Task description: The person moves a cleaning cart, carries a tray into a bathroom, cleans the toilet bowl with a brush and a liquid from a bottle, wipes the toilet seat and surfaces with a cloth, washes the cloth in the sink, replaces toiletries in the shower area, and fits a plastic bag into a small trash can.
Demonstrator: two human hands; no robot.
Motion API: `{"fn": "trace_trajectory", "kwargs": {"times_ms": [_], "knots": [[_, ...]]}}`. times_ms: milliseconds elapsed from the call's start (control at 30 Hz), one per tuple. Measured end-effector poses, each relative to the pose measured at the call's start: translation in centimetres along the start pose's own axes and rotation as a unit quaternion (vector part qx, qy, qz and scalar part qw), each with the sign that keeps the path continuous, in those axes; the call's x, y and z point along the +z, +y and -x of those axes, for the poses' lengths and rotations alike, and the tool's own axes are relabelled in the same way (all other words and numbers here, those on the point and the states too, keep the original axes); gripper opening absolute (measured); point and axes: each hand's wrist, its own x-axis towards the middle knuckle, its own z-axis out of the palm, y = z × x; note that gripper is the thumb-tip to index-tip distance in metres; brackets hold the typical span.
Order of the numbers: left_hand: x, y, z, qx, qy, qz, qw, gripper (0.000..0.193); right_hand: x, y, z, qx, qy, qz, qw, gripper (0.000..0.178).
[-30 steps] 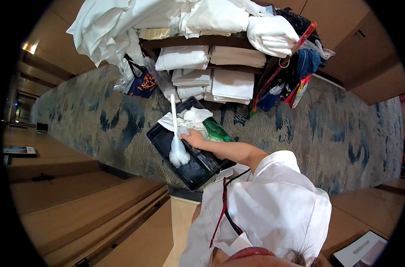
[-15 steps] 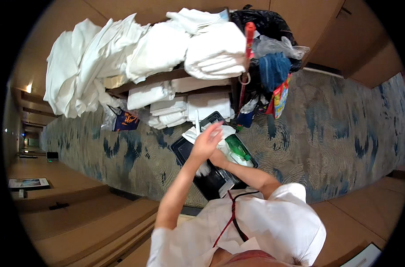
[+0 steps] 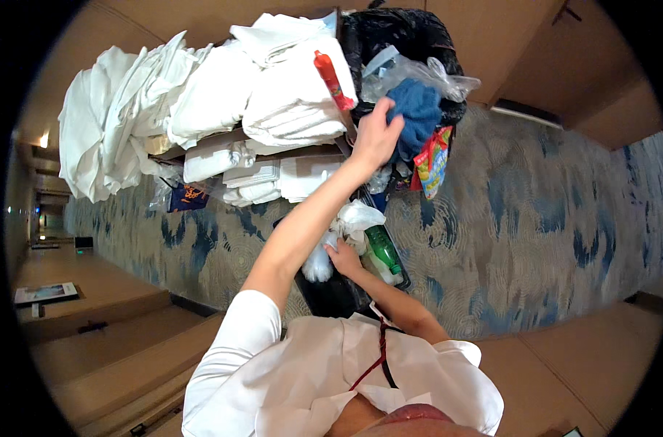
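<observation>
My left hand reaches out over the cart's right end. Its fingers are apart, with the tips at the near edge of a bunched blue cloth; a firm hold on it does not show. Lower down, my right hand is inside a black tub. Its fingers are bent against a whitish, fluffy-looking thing, and what they grip is partly hidden. Beside that hand, a crumpled white plastic bag and a green bottle lie in the tub.
White towels and loose white linens cover the cart top, with folded towels below. A red bottle leans over the towels. A black garbage bag and a colourful packet hang at the cart's right end, above patterned carpet.
My left hand has left the tub, moving up and away to the blue cloth. My right hand stays low in the tub. The red bottle now tilts left, and the view has shifted.
</observation>
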Motion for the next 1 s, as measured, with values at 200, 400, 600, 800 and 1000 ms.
{"fn": "trace_trajectory", "kwargs": {"times_ms": [200,400,600,800,1000], "knots": [[-15.7,2.3,17.0,-0.058,0.15,0.236,0.958,0.019,6.4,-0.8,-1.0,-0.056,-0.071,0.041,0.995,0.057],[-32.3,2.8,38.4,-0.009,0.515,0.482,0.709,0.024,14.8,-6.4,2.3,-0.121,-0.211,0.011,0.97,0.044],[-36.9,5.3,64.7,0.126,0.681,0.415,0.591,0.032,32.2,-5.9,6.7,-0.231,-0.398,0.091,0.883,0.041],[-38.5,9.9,81.4,0.18,0.804,0.12,0.554,0.03,49.1,-7.0,12.1,-0.379,-0.557,0.195,0.713,0.042],[-38.0,18.1,88.8,0.324,0.879,0.043,0.346,0.028,61.0,-8.9,30.0,-0.27,-0.706,0.241,0.609,0.044]]}}
